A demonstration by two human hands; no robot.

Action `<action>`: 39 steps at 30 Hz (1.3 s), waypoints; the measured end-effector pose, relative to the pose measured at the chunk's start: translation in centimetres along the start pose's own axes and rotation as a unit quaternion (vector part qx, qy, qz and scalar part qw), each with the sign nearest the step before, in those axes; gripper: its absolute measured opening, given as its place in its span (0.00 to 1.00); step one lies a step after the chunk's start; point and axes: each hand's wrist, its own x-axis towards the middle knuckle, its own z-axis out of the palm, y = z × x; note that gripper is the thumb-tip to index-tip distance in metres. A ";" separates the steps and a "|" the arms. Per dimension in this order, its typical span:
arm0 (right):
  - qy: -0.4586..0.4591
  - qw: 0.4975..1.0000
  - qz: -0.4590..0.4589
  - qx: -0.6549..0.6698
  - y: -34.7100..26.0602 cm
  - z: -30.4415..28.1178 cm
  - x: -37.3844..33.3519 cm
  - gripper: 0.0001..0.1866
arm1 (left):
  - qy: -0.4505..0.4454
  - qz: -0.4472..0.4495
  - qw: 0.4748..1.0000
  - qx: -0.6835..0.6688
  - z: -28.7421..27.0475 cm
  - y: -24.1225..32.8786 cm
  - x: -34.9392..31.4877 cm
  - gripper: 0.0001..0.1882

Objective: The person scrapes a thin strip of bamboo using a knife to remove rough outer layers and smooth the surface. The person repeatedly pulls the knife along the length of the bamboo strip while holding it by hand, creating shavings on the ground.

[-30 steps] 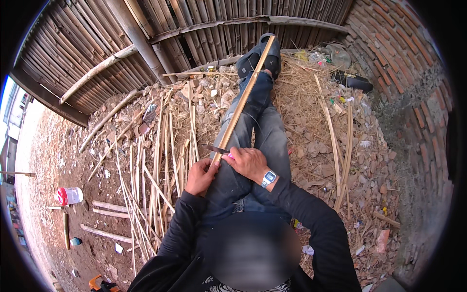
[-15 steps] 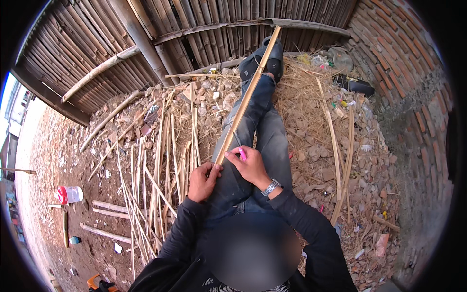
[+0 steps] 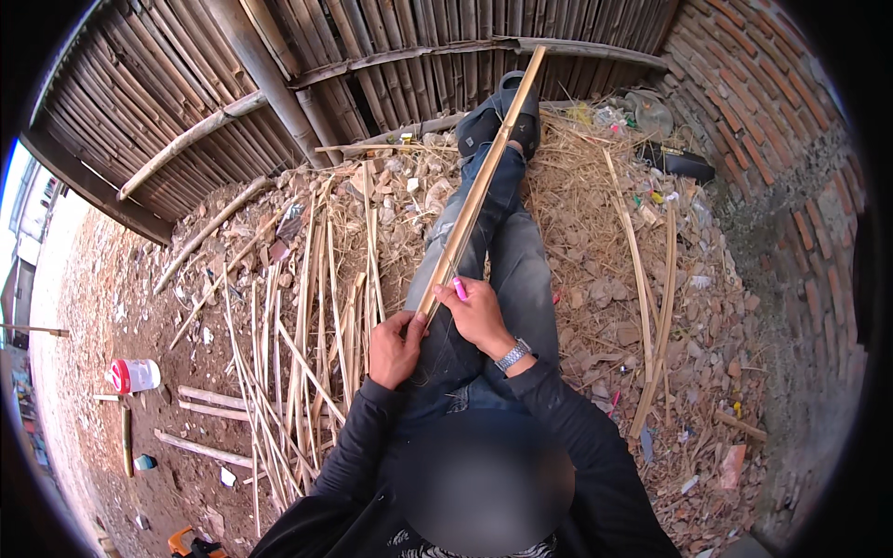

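A long split bamboo strip (image 3: 477, 186) lies lengthwise over my outstretched legs, its far end up past my shoes (image 3: 507, 121). My left hand (image 3: 397, 346) is closed on the strip's near end, thumb on top. In my right hand (image 3: 476, 314) is a small knife with a pink handle (image 3: 459, 288). Its thin dark blade lies against the strip's right edge and is hard to make out. The right fingers are closed round the handle, close beside the left hand. Fine bamboo shavings hang by the strip and lie on my jeans (image 3: 437, 358).
Several bamboo strips (image 3: 302, 344) lie heaped on the rubble to my left, with a red-and-white tub (image 3: 135, 375) beyond. More strips (image 3: 662, 316) lie at right, before a brick wall (image 3: 809, 214). A bamboo fence (image 3: 409, 74) stands ahead. An orange-handled tool (image 3: 191, 542) lies lower left.
The bamboo strip has rolled a little and its far end has shifted slightly right. My right hand has moved slightly left and down with the knife. Fine shavings now show beside the strip.
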 end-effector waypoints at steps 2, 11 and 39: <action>-0.001 1.000 0.017 0.019 -0.3 0.0 -0.3 0.19 | 0.000 -0.008 1.000 -0.001 -0.1 0.1 0.2 0.17; 0.024 0.855 0.142 0.498 -3.7 -4.7 2.1 0.12 | 0.121 -0.031 0.991 0.053 -2.7 -7.6 3.2 0.18; 0.687 0.548 -0.082 0.469 2.2 -37.7 11.4 0.17 | -0.018 0.062 0.984 0.166 -13.3 -14.3 -7.5 0.25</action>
